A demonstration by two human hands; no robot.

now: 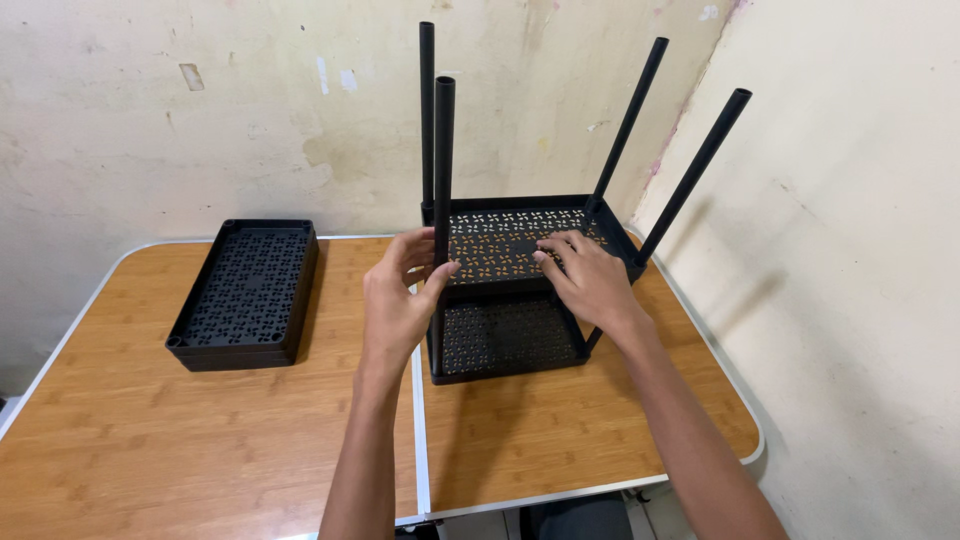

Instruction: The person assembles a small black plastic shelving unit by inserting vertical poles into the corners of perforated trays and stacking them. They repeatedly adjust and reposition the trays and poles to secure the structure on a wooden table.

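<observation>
**Two hands steadying a half-built black shelf rack**

One black perforated plastic shelf rack [510, 300] is standing on the right half of the wooden folding table [130, 440], showing two tiers, a lower tray and an upper tray above it. Four black round poles [444, 165] are rising from the corners of the upper tray, two at the left and two leaning out to the right. Both tiers are lying bare, nothing resting in them. On the left half of the table, well apart from the rack, one stack of black perforated rectangular trays [245, 295] is sitting near the wall; how many are in it cannot be told.

The left hand [397, 300] is reaching forward with its fingers curling around the base of the nearest left pole, thumb pressing from the right. The right hand [590, 280] is lying palm down on the upper tray, fingers spread and pressing on its perforated surface.
</observation>
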